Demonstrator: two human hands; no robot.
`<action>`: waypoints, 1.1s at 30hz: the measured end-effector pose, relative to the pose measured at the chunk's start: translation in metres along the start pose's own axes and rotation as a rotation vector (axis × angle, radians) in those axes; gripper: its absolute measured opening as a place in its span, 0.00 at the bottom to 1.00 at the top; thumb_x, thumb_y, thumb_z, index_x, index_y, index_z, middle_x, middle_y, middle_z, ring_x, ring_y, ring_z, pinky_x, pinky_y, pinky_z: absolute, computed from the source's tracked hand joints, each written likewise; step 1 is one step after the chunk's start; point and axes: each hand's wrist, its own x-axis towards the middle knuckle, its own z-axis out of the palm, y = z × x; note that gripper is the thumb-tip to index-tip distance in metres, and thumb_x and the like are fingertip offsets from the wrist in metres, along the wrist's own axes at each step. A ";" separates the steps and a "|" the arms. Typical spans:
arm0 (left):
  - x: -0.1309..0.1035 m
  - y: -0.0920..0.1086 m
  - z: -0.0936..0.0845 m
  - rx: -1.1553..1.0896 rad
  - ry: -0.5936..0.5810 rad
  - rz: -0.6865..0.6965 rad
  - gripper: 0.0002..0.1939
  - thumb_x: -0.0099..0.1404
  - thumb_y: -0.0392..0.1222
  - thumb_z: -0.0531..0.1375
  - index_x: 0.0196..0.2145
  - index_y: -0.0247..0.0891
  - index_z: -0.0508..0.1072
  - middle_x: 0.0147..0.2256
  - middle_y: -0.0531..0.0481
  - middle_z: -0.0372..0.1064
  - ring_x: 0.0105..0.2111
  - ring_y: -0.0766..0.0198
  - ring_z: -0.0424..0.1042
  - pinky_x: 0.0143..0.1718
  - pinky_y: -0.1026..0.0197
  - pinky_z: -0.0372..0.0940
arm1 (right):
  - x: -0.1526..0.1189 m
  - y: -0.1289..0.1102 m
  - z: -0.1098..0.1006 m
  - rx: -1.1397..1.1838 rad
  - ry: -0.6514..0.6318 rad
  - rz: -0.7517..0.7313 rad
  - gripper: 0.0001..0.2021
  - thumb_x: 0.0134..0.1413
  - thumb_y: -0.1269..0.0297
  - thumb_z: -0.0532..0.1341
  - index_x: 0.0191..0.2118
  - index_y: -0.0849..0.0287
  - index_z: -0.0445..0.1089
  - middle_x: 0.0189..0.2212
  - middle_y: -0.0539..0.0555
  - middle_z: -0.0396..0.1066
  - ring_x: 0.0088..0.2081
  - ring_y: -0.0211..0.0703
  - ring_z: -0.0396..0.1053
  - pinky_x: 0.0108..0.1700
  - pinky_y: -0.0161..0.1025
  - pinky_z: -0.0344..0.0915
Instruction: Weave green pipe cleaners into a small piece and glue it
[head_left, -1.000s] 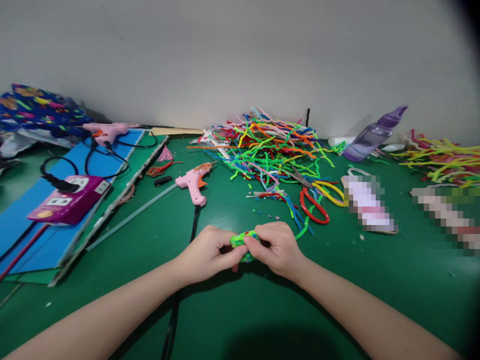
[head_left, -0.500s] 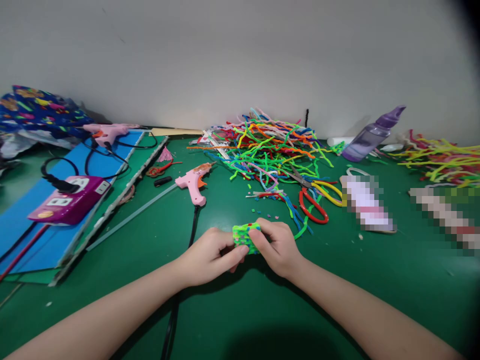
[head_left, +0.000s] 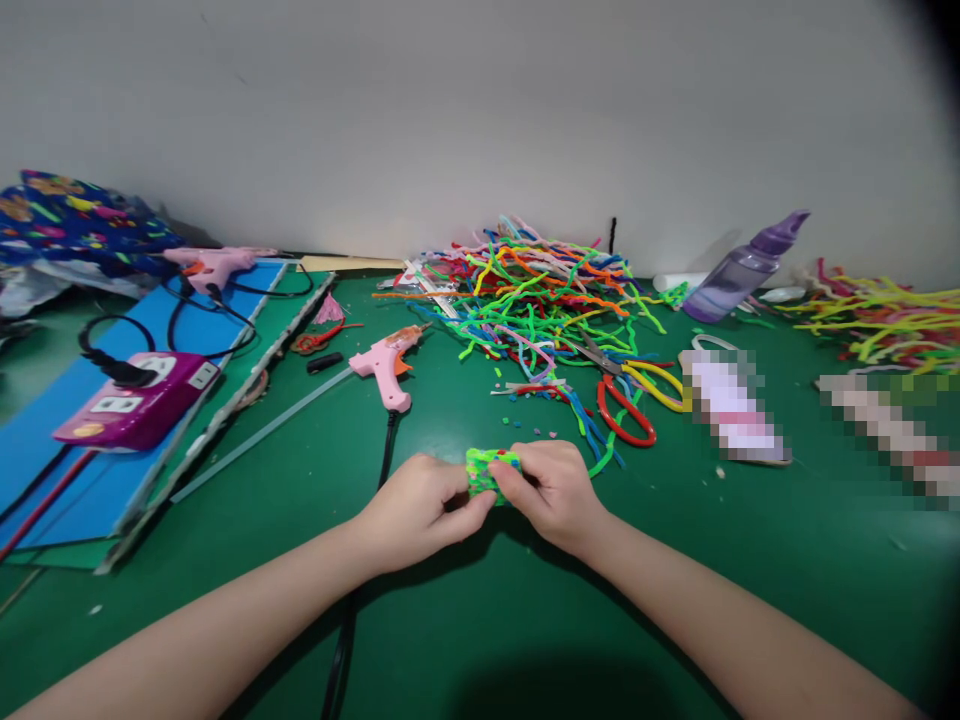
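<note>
The left hand (head_left: 420, 510) and right hand (head_left: 559, 492) pinch a small, speckled green piece (head_left: 482, 464) between thumbs and fingers from opposite sides, over the green tabletop (head_left: 675, 560). Its upper edge runs roughly parallel to the tabletop's far edge, speckled face toward the wearer; fingers cover too much to tell its long axis. Beyond, nearer that edge, lie a pink glue gun (head_left: 388, 375) and heaped fuzzy stems (head_left: 544, 295).

Plain grey wall (head_left: 360, 120), faintly marked at upper left, behind green desk (head_left: 825, 560). Light soft, uneven; desk surface slightly glossy, dark shadow (head_left: 562, 690) nearest the viewer.
</note>
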 end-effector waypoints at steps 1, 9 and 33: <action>-0.001 0.000 -0.001 -0.003 0.006 0.012 0.16 0.66 0.42 0.48 0.22 0.36 0.65 0.17 0.54 0.64 0.18 0.70 0.62 0.25 0.67 0.56 | 0.000 0.001 0.000 0.004 -0.001 -0.012 0.19 0.61 0.60 0.51 0.19 0.58 0.51 0.16 0.45 0.47 0.20 0.32 0.47 0.25 0.35 0.43; -0.003 -0.001 -0.007 -0.016 0.135 0.069 0.13 0.65 0.43 0.51 0.26 0.36 0.65 0.21 0.55 0.61 0.22 0.70 0.61 0.25 0.68 0.54 | -0.001 0.006 -0.002 0.104 -0.072 -0.059 0.18 0.62 0.59 0.49 0.21 0.58 0.52 0.18 0.45 0.49 0.21 0.33 0.49 0.26 0.34 0.45; -0.001 -0.008 -0.004 0.103 0.123 0.097 0.13 0.65 0.40 0.50 0.24 0.36 0.64 0.20 0.53 0.63 0.22 0.68 0.61 0.26 0.65 0.56 | 0.000 0.012 -0.002 -0.090 -0.173 -0.135 0.19 0.62 0.60 0.50 0.20 0.59 0.58 0.16 0.46 0.53 0.20 0.33 0.52 0.26 0.35 0.46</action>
